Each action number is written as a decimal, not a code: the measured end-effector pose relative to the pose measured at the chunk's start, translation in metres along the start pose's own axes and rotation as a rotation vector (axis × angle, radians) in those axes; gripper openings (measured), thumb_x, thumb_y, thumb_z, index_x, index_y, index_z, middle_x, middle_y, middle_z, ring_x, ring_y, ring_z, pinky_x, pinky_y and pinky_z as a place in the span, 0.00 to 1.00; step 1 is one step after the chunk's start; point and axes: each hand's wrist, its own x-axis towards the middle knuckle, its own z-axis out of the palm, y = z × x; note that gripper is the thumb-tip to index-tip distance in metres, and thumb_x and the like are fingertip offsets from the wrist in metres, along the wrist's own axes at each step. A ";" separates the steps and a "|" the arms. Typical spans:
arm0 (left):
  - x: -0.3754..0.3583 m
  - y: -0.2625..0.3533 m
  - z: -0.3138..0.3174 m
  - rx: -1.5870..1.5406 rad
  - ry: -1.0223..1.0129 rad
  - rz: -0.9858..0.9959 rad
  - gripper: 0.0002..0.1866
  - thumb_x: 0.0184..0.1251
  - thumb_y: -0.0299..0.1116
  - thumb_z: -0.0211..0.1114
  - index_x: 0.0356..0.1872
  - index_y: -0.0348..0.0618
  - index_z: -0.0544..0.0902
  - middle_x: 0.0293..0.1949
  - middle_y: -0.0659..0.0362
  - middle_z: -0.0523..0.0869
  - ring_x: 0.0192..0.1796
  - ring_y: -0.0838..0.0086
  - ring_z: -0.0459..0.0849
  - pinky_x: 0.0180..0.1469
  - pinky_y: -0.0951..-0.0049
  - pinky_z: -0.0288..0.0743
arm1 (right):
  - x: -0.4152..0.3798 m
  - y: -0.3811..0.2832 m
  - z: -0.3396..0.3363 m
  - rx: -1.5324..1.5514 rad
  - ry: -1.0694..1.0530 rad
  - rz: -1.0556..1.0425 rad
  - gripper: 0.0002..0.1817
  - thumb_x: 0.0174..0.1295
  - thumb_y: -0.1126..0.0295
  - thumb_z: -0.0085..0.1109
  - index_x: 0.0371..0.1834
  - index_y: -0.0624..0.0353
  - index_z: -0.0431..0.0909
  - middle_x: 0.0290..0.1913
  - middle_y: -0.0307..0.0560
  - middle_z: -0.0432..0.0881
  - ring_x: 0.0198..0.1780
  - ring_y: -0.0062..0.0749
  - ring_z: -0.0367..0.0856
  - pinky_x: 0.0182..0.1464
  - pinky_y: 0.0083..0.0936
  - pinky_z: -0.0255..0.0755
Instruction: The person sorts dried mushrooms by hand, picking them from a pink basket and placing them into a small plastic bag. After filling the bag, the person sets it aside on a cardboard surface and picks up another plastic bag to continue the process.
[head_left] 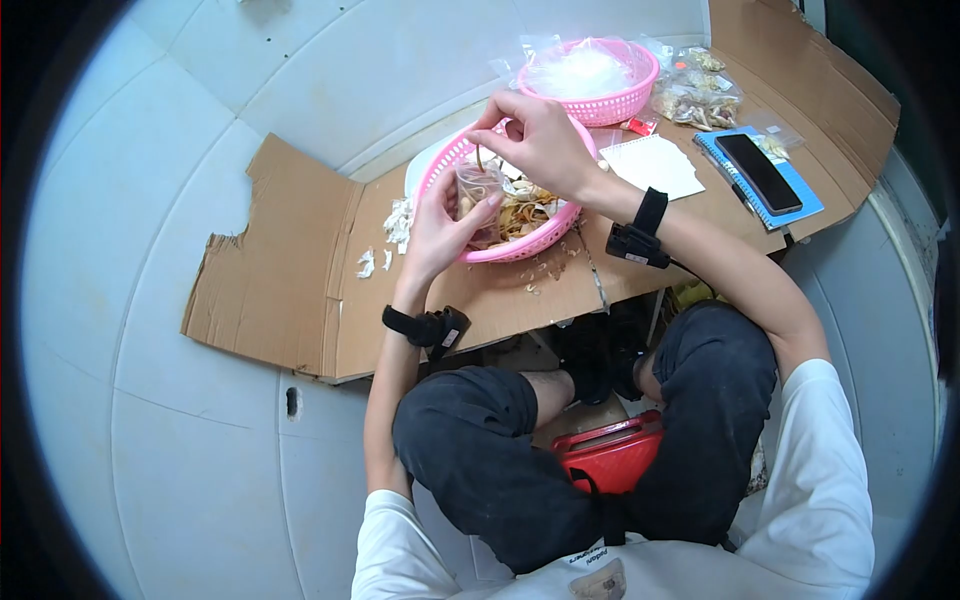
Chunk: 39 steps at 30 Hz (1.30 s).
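Head view. The left hand (440, 228) is closed on a small clear bag (482, 188), gripping it from its left side between thumb and fingers. The bag stands roughly upright, mouth upward, above the near part of a pink basket (537, 243) of mixed dried pieces; its contents are only partly legible.

The right hand (545, 142) pinches a thin brown strip (479, 158) between thumb and forefinger. The strip hangs directly below the fingertips, long axis close to vertical in the view, lower end at the bag's mouth; whether that end is inside cannot be determined. The right hand is nearer the strip, the left nearer the bag body.

Beyond is a second pink basket (612, 108) with clear plastic; to the right, a phone (760, 175) lies on a blue notebook (806, 205).
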 end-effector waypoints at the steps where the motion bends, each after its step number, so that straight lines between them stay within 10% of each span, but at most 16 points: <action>1: -0.001 0.000 0.000 0.001 0.002 0.000 0.21 0.69 0.32 0.73 0.58 0.35 0.76 0.50 0.55 0.87 0.52 0.76 0.86 0.55 0.73 0.82 | -0.001 0.000 0.000 -0.059 -0.008 -0.057 0.09 0.67 0.68 0.68 0.36 0.64 0.81 0.29 0.39 0.85 0.24 0.14 0.75 0.26 0.20 0.66; 12: 0.000 0.000 0.000 0.003 -0.026 0.014 0.23 0.66 0.31 0.74 0.58 0.35 0.76 0.48 0.56 0.86 0.50 0.75 0.87 0.53 0.73 0.82 | 0.000 -0.001 0.003 -0.107 0.009 -0.092 0.09 0.64 0.68 0.68 0.34 0.62 0.81 0.27 0.40 0.85 0.20 0.18 0.73 0.25 0.23 0.65; 29: 0.001 -0.009 -0.004 -0.031 -0.006 0.044 0.22 0.67 0.27 0.71 0.60 0.35 0.77 0.51 0.56 0.86 0.54 0.74 0.86 0.58 0.72 0.80 | 0.006 0.006 -0.010 -0.150 -0.457 -0.129 0.24 0.78 0.53 0.53 0.36 0.63 0.88 0.38 0.49 0.83 0.42 0.34 0.81 0.46 0.30 0.75; 39: 0.000 -0.003 -0.002 -0.021 0.010 0.039 0.21 0.67 0.27 0.71 0.60 0.35 0.77 0.50 0.55 0.87 0.53 0.74 0.87 0.57 0.71 0.81 | 0.005 -0.006 -0.012 -0.106 -0.284 -0.041 0.31 0.77 0.44 0.48 0.35 0.61 0.90 0.27 0.50 0.87 0.30 0.39 0.85 0.38 0.35 0.77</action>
